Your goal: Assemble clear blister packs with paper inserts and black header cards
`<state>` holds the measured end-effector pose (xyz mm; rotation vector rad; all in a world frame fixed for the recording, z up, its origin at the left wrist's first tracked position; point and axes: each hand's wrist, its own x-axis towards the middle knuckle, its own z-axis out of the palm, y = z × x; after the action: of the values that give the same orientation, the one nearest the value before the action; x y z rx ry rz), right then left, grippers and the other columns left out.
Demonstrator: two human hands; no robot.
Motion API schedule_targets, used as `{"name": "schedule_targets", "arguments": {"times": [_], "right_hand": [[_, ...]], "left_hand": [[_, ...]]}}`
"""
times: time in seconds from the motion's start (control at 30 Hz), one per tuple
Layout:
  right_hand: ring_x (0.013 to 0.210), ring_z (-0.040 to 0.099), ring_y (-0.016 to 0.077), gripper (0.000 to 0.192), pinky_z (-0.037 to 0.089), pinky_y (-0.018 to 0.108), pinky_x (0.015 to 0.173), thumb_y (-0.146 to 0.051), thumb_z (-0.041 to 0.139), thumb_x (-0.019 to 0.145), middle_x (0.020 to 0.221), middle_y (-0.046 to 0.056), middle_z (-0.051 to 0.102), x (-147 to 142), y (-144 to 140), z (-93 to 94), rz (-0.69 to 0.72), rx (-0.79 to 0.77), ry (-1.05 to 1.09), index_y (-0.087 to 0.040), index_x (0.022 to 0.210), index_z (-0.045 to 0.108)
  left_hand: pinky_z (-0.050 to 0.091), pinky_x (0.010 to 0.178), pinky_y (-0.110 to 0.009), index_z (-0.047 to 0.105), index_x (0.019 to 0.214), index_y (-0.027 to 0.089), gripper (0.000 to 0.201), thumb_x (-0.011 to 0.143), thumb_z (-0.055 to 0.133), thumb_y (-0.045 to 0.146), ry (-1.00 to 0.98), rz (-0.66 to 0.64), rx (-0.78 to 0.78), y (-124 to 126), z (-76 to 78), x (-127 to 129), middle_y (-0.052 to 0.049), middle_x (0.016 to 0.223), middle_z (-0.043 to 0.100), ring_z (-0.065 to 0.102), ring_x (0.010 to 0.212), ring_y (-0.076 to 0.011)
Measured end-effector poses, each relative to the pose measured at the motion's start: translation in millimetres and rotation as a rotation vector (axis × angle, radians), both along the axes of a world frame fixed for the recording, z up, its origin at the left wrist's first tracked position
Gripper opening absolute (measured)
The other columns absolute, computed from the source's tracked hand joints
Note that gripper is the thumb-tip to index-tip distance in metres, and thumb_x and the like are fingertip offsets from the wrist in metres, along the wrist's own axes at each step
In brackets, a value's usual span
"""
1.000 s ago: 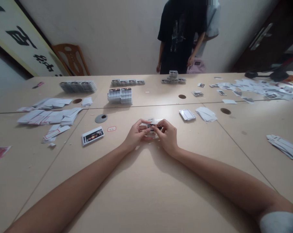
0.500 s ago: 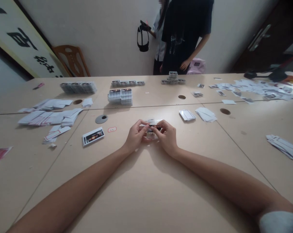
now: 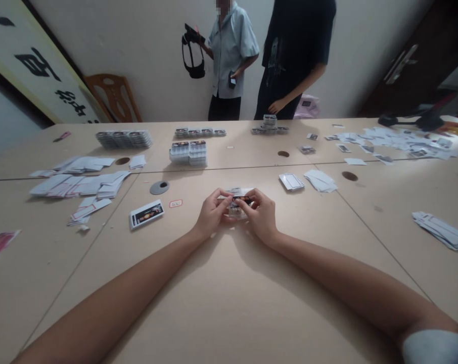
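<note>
Between both hands is a small clear plastic pack with a black printed label (image 3: 236, 212), held low over the table. My left hand (image 3: 213, 211) is closed on its left side, thumb on the label. Gripping the right side, my right hand (image 3: 263, 212) presses its thumb onto the label too. The fingers hide much of the pack. To the left lies a stack of white-edged cards with a black and orange print (image 3: 146, 215), near a small red-bordered tag (image 3: 176, 203). Beyond my right hand are white card stacks (image 3: 291, 182) (image 3: 320, 180).
Stacked clear packs (image 3: 188, 154) stand at mid-table, with others (image 3: 123, 140) behind left. White papers spread over the left (image 3: 79, 184) and far right (image 3: 399, 140). A grey cable-hole cover (image 3: 159, 187) is nearby. Two people (image 3: 232, 55) (image 3: 299, 55) stand across the table.
The person in the light shirt has moved left, out from behind the one in dark clothes, carrying a black strapped device. My hands hold the pack in nearly the same position.
</note>
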<state>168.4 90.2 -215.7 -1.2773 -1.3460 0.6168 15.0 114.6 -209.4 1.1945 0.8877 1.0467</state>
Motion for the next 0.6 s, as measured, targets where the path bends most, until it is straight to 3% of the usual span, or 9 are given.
{"name": "schedule_targets", "arguments": {"times": [0.6], "right_hand": [[0.061, 0.060, 0.0172, 0.022, 0.040, 0.027, 0.058, -0.042, 0.072, 0.083, 0.077, 0.001, 0.072, 1.1, 0.1, -1.0, -0.048, -0.084, -0.073, -0.023, 0.079, 0.063]], "left_hand": [[0.059, 0.049, -0.026, 0.055, 0.096, 0.016, 0.048, 0.076, 0.080, 0.052, 0.012, -0.007, 0.004, -1.9, 0.9, 0.7, -0.004, 0.081, 0.071, 0.068, 0.059, -0.0149]]}}
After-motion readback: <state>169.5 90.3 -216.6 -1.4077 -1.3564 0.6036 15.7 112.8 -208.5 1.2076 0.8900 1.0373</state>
